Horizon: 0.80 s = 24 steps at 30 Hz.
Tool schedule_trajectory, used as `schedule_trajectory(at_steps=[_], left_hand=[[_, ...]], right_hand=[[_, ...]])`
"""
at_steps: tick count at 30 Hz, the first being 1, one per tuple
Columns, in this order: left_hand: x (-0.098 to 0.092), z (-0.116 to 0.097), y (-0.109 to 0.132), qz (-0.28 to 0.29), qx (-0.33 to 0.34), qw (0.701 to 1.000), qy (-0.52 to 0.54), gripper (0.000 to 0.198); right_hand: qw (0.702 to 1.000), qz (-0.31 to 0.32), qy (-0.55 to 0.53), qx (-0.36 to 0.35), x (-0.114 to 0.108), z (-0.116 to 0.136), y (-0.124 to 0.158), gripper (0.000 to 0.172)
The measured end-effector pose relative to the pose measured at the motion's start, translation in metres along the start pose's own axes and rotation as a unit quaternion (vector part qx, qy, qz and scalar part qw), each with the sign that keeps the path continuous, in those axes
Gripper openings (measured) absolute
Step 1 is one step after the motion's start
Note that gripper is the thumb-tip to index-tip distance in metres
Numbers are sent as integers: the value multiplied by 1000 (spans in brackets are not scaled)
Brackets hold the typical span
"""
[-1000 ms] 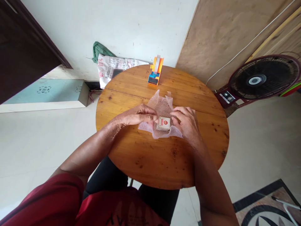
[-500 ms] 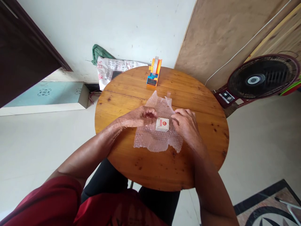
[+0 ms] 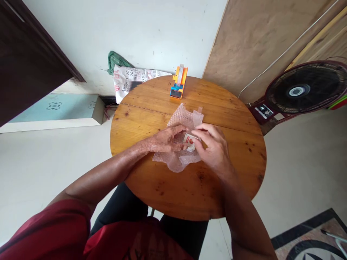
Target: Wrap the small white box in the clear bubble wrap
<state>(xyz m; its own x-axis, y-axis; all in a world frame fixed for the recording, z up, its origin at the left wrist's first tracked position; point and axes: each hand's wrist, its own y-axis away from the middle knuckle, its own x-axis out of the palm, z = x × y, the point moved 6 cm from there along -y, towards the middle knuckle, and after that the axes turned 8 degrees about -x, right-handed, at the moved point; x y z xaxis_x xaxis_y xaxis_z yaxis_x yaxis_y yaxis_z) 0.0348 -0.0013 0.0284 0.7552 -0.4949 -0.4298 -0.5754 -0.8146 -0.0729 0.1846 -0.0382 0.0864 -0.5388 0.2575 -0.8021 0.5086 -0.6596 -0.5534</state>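
A small white box (image 3: 189,140) with red print lies on a sheet of pinkish bubble wrap (image 3: 181,116). My left hand (image 3: 169,139) reaches in from the left, its thumb and fingers closed around the box's sides. From the right, my right hand (image 3: 213,144) presses the wrap's right edge in against the box with thumb and fingertips. Both hands partly cover the box and the folded wrap. Behind the sheet, near the far edge, stands an orange and blue tape dispenser (image 3: 178,82).
All this is on a round wooden table (image 3: 146,182). An electric fan (image 3: 298,90) stands beyond its right side. Against the wall behind lie a white printed sack (image 3: 127,76) and a green bag (image 3: 118,62). A pale blue box (image 3: 70,108) is on the floor at left.
My left hand has come right and taken hold of the box. My right hand has brought the wrap's right side inward over the box's edge.
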Motion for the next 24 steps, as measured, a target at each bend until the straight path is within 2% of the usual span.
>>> schedule_trajectory(at_steps=[3, 5, 7, 9, 14, 19, 21, 24], left_hand=[[6, 0, 0, -6, 68, 995, -78, 45], [12, 2, -1, 3, 100, 987, -127, 36], [14, 5, -2, 11, 101, 982, -160, 36], [13, 6, -3, 11, 83, 983, -166, 46], [12, 5, -1, 31, 74, 986, -147, 88], [14, 18, -2, 16, 47, 983, -179, 106], [15, 23, -4, 19, 40, 981, -188, 112], [15, 26, -5, 21, 42, 980, -192, 118]], right_hand=[[994, 52, -47, -79, 16, 23, -1, 31], [989, 102, -63, -89, 27, 31, 0, 36], [987, 134, -58, -72, 33, 31, 1, 38], [987, 144, -50, -41, 33, 24, 1, 42], [982, 173, -56, 43, 26, -5, 5, 52], [962, 256, -42, 84, 34, -29, 15, 76], [960, 265, -52, 74, 36, -31, 16, 75], [962, 258, -62, 63, 37, -31, 15, 61]])
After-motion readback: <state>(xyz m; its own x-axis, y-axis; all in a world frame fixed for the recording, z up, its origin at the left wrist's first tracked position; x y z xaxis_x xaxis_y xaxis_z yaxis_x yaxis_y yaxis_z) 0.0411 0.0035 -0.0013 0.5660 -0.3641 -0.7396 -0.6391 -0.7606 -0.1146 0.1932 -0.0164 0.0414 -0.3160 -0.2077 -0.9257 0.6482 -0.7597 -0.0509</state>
